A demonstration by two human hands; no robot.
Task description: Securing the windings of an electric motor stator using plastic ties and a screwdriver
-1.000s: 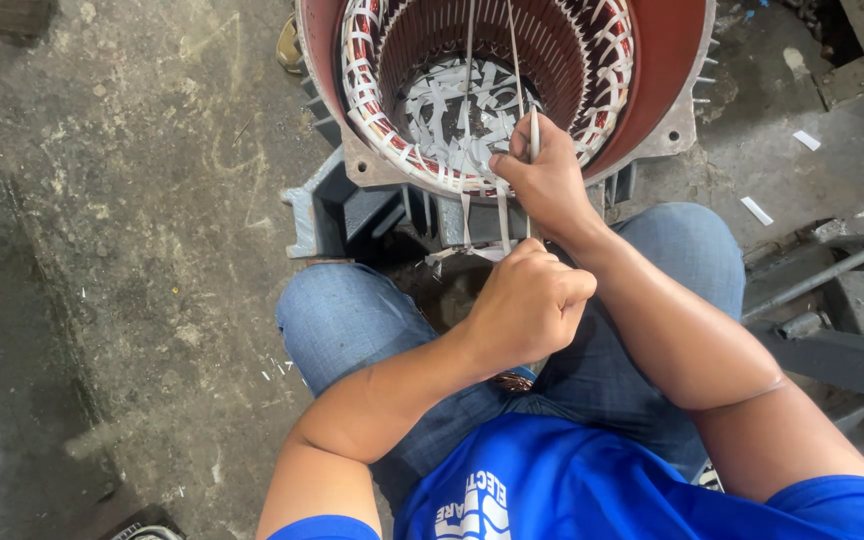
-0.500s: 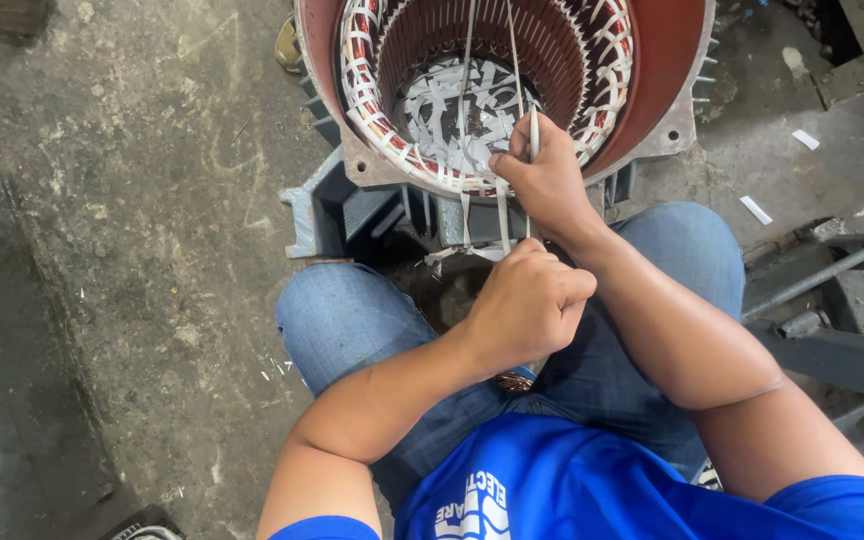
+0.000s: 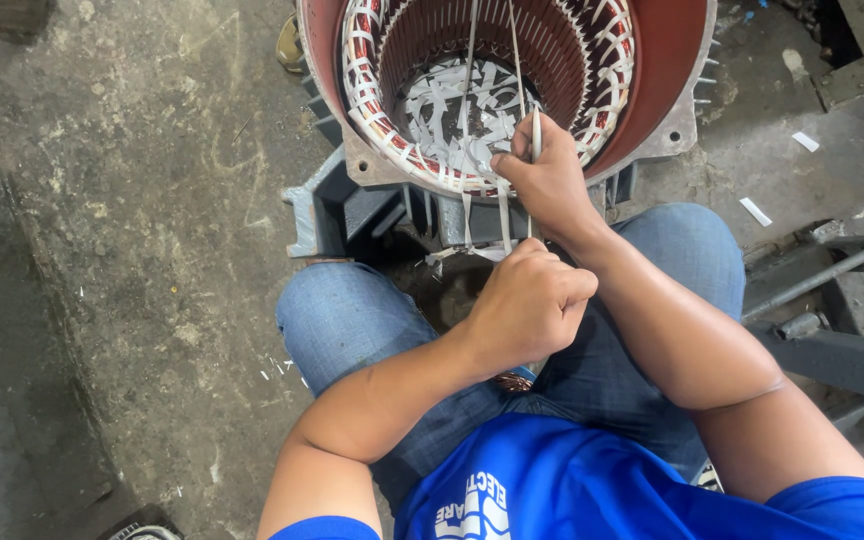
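Observation:
A large electric motor stator (image 3: 672,70) with a red-brown housing stands on the floor in front of my knees. Copper windings wrapped in white tape (image 3: 377,120) ring its bore. My right hand (image 3: 550,180) rests on the near rim of the windings and pinches a thin white strip (image 3: 536,130) that stands upright. Several long white strips (image 3: 470,60) run across the bore and hang over the rim. My left hand (image 3: 530,305) is a closed fist just below, gripping the lower ends of those strips (image 3: 502,215). What lies under the fist is hidden.
I sit with blue-jeaned knees (image 3: 347,310) either side of the grey motor base (image 3: 317,215). Rough concrete floor (image 3: 132,250) spreads to the left. Metal bars and a steel frame (image 3: 832,300) lie at the right. Small white scraps (image 3: 755,210) lie on the floor.

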